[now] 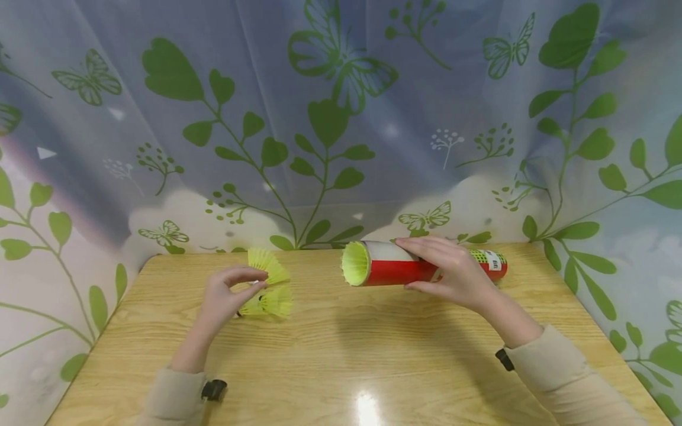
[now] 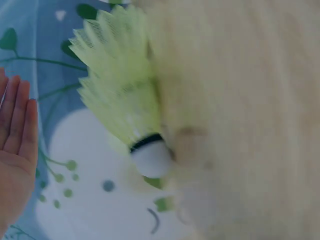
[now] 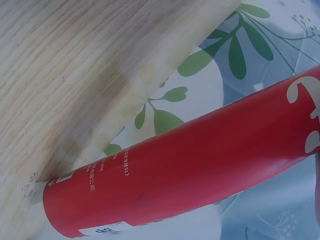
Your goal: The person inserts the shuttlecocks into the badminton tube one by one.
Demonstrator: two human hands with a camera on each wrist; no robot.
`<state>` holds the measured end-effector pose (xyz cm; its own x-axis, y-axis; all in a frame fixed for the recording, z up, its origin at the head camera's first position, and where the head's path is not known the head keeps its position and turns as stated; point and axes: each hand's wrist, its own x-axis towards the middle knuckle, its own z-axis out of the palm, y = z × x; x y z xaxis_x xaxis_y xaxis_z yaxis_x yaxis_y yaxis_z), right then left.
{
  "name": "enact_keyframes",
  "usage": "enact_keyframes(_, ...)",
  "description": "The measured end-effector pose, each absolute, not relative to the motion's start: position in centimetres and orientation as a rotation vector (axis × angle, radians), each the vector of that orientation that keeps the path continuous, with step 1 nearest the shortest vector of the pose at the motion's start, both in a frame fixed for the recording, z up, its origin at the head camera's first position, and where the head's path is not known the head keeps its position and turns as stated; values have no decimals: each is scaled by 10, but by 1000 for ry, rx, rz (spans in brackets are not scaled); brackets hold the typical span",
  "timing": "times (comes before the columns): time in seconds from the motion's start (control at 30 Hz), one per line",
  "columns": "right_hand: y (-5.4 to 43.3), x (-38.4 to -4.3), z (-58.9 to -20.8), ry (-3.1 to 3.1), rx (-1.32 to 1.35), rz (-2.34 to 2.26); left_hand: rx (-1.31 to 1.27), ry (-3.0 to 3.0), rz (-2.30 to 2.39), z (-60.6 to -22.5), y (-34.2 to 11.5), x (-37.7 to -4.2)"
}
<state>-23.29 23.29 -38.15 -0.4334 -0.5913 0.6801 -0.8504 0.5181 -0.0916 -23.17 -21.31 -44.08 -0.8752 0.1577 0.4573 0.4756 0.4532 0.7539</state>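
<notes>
At the left of the table, my left hand [image 1: 221, 296] pinches a yellow shuttlecock [image 1: 270, 266] by its narrow end between thumb and fingers. Just below it lies more yellow shuttlecock skirt [image 1: 277, 302], with dark bands showing. The left wrist view has a blurred yellow skirt [image 2: 117, 80] with a white cork [image 2: 151, 159], and straight fingers [image 2: 22, 120] at its left edge. My right hand [image 1: 453, 272] grips the middle of a red and white shuttlecock tube [image 1: 391, 272], held sideways. A yellow skirt [image 1: 354, 264] fills its left-facing mouth.
The wooden table [image 1: 319, 367] reaches back to a blue and white curtain [image 1: 373, 148] printed with leaves and butterflies, which also hangs along both sides. A black wrist strap piece [image 1: 214, 390] shows at the left sleeve.
</notes>
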Motion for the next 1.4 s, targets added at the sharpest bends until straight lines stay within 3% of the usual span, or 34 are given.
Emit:
enact_keyframes(0.67, 233, -233, -383, -2185, 1174, 599, -643, -2708, -1282, -460, -262, -269)
enact_keyframes(1.4, 236, -233, -385, -2190, 1163, 610, -755, -2839, -1354, -468, -272, -276)
